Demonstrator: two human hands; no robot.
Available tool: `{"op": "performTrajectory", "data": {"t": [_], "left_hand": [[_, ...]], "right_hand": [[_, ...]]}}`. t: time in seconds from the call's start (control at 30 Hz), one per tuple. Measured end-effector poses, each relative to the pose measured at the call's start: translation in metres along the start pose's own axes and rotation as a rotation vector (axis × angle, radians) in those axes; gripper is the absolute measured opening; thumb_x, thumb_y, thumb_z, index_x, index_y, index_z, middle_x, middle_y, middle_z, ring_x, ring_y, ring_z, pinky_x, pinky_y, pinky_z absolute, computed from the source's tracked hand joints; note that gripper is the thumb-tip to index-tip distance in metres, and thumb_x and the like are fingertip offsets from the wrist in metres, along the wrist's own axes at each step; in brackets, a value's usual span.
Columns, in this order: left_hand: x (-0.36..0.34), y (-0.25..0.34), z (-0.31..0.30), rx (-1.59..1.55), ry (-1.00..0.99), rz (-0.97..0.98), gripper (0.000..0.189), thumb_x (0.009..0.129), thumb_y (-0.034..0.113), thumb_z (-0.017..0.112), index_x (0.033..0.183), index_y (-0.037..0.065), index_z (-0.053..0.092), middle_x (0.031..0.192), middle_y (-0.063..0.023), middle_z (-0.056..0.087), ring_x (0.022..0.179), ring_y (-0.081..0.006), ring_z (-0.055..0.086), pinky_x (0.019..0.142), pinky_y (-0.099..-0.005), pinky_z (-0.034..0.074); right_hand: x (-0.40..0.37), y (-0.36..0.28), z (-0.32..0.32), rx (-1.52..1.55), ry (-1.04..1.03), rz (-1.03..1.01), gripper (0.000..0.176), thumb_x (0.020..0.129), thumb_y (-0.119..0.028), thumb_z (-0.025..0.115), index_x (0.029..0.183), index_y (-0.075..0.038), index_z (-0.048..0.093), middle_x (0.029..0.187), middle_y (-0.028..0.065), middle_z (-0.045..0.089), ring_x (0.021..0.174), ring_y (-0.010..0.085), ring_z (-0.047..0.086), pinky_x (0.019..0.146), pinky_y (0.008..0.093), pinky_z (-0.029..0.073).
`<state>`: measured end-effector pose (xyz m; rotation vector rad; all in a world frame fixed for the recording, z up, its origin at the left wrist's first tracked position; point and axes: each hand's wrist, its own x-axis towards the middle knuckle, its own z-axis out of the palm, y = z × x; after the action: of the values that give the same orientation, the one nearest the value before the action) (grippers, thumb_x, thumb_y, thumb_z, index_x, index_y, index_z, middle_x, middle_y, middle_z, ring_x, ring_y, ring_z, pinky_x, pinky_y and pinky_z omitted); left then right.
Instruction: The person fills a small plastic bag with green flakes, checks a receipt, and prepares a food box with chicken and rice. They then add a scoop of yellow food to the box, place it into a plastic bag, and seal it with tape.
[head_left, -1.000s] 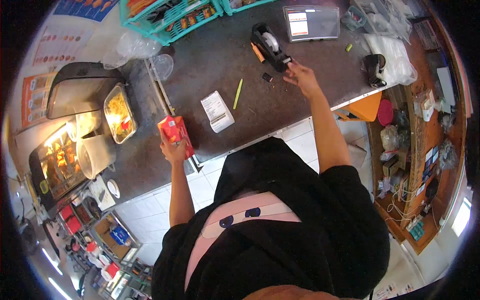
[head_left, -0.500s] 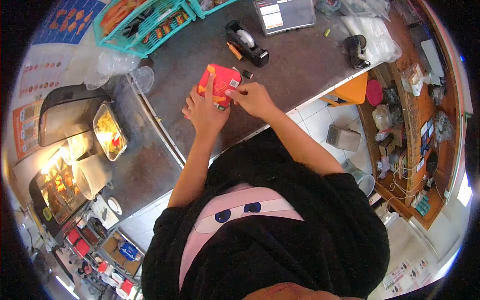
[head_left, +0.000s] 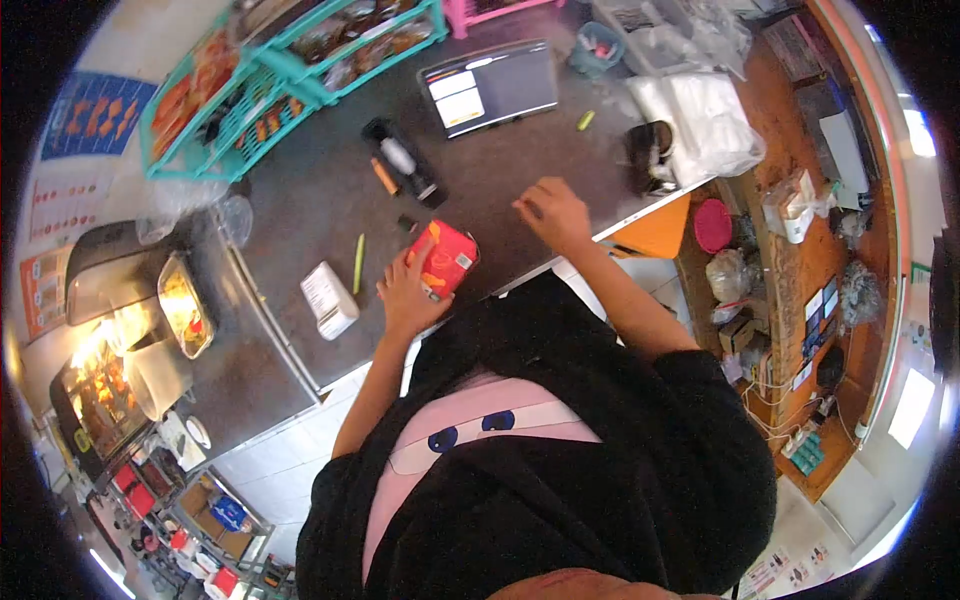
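A red box with orange patches and a white label (head_left: 450, 258) is on the dark counter close in front of me. My left hand (head_left: 405, 298) grips its left side, with fingers lying over the top face. To the right, my right hand (head_left: 558, 212) hovers over the counter, apart from the box, fingers loosely bent and holding nothing visible. Just beyond the box are a small black piece (head_left: 406, 222), a black tape dispenser (head_left: 402, 165) and an orange stick-like item (head_left: 384, 177). A yellow-green stick (head_left: 358, 263) and a white box-like device (head_left: 330, 300) lie left of my left hand.
A tablet-like screen (head_left: 490, 90) stands at the back, with teal baskets (head_left: 330, 92) of packed goods to its left. White plastic bags (head_left: 700, 120) and a black object (head_left: 650, 158) sit at the right edge. A lit food warmer (head_left: 110, 390) stands far left.
My right hand has left the red box and moved right. The view has shifted, bringing the white device and yellow-green stick into sight; my left hand stays on the box.
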<state>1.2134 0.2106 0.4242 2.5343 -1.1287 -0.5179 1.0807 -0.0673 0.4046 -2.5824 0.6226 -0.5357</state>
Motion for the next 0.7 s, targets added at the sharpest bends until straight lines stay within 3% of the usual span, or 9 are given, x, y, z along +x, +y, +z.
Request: {"op": "performTrajectory", "data": {"t": [0.1,0.2,0.27,0.33,0.4,0.43,0.57,0.67,0.7], "left_hand": [[0.02,0.061,0.033,0.216,0.192,0.123,0.084,0.071,0.045,0.082,0.144,0.026,0.046,0.136,-0.011,0.049,0.125,-0.032,0.048,0.101,-0.0524,0.037],[0.065,0.098,0.057,0.019,0.258,0.233,0.073,0.077,0.046,0.076,0.142,0.025,0.05,0.131,-0.0096,0.051,0.121,-0.0323,0.049,0.1,-0.0506,0.038],[0.104,0.114,0.063,-0.041,0.24,0.147,0.067,0.083,0.046,0.07,0.143,0.023,0.049,0.127,-0.0107,0.052,0.12,-0.0328,0.049,0.099,-0.0496,0.04],[0.148,0.125,0.062,0.084,0.183,-0.044,0.069,0.088,0.049,0.064,0.148,0.023,0.041,0.123,-0.0131,0.053,0.119,-0.033,0.051,0.096,-0.0507,0.043],[0.182,0.128,0.068,0.178,0.133,-0.202,0.075,0.09,0.052,0.06,0.153,0.024,0.031,0.123,-0.0147,0.052,0.117,-0.0333,0.052,0.093,-0.0526,0.044],[0.195,0.129,0.074,0.199,0.127,-0.27,0.078,0.09,0.054,0.059,0.155,0.025,0.027,0.123,-0.0153,0.052,0.117,-0.0336,0.053,0.093,-0.0531,0.044],[0.221,0.132,0.077,0.273,0.119,-0.445,0.086,0.091,0.058,0.056,0.159,0.029,0.012,0.126,-0.0159,0.05,0.115,-0.0349,0.055,0.091,-0.055,0.044],[0.233,0.122,0.083,0.306,0.062,-0.471,0.086,0.092,0.057,0.055,0.159,0.03,0.008,0.128,-0.0162,0.05,0.114,-0.0351,0.057,0.091,-0.0553,0.044],[0.234,0.119,0.086,0.355,0.059,-0.472,0.087,0.092,0.057,0.055,0.159,0.029,0.007,0.128,-0.0169,0.05,0.114,-0.0354,0.058,0.09,-0.0559,0.044]], "right_hand": [[0.001,0.116,-0.069,-0.138,0.345,0.015,0.011,0.084,-0.017,0.072,0.088,-0.009,0.066,0.091,0.0099,0.065,0.092,0.0332,0.061,0.082,0.0459,0.049],[-0.009,0.244,-0.135,-0.338,0.553,0.369,0.027,0.087,-0.01,0.063,0.113,-0.003,0.063,0.11,0.0191,0.064,0.104,0.0376,0.057,0.094,0.0456,0.043],[-0.019,0.331,-0.166,-0.405,0.513,0.475,0.028,0.09,-0.012,0.059,0.117,-0.004,0.064,0.113,0.0192,0.064,0.107,0.0378,0.058,0.094,0.0477,0.045],[-0.026,0.42,-0.176,-0.325,0.214,0.646,0.03,0.094,-0.019,0.057,0.119,-0.005,0.065,0.115,0.0182,0.065,0.112,0.0366,0.059,0.094,0.0483,0.048],[-0.034,0.468,-0.167,-0.397,0.046,0.62,0.032,0.095,-0.023,0.055,0.12,-0.006,0.065,0.118,0.0163,0.064,0.114,0.0351,0.06,0.093,0.0474,0.049],[-0.032,0.473,-0.167,-0.439,-0.033,0.609,0.033,0.096,-0.026,0.054,0.12,-0.006,0.066,0.119,0.0154,0.064,0.115,0.0343,0.06,0.093,0.0469,0.05],[-0.022,0.45,-0.162,-0.398,0.049,0.719,0.035,0.095,-0.029,0.057,0.123,-0.011,0.065,0.129,0.0115,0.058,0.115,0.0319,0.06,0.094,0.0471,0.05],[-0.02,0.433,-0.164,-0.445,0.07,0.747,0.035,0.095,-0.03,0.057,0.125,-0.014,0.064,0.129,0.011,0.058,0.113,0.0325,0.06,0.093,0.0475,0.051],[-0.025,0.439,-0.16,-0.403,0.134,0.689,0.038,0.094,-0.032,0.058,0.128,-0.016,0.062,0.13,0.0087,0.056,0.117,0.034,0.057,0.092,0.0591,0.048]]}}
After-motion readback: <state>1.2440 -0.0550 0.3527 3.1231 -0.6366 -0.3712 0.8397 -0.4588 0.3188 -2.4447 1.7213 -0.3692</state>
